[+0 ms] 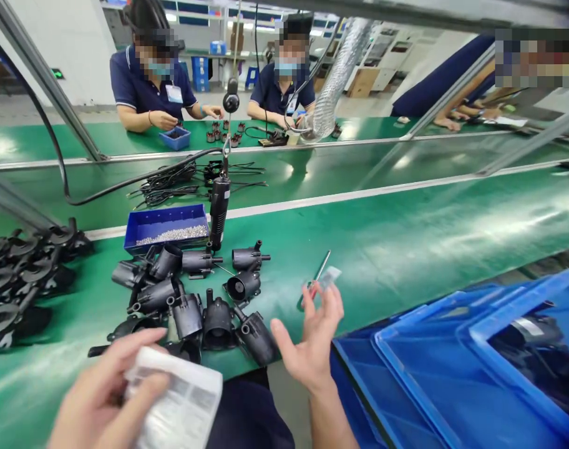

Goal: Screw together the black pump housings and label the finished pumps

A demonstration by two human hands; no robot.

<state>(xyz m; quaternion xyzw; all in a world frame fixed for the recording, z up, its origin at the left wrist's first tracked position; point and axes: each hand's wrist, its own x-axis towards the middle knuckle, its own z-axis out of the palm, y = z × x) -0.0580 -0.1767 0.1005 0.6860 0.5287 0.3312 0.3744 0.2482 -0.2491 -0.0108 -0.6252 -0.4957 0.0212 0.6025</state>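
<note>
The white packet [186,399] was gripped in the left hand [106,393], pinched between the thumb, laid across its front, and the fingers behind. By the right hand [312,330] nothing was clearly clasped: the thumb was spread well apart from the fingers, and whether the small clear plastic piece [331,275] at their tips was touched could not be told. Just beyond them, a screwdriver [322,265] was laid on the green table [382,249], its red handle partly hidden.

The left hand was held low at the near left, in front of the black housings [218,324]. The right forearm was extended from the bottom edge, with the fingers curled upward.

A gap was left between the hands. The left side was crowded by the housings, the near right edge was bordered by blue crates [406,374], and beyond the screwdriver a broad green surface was spread rightward.
</note>
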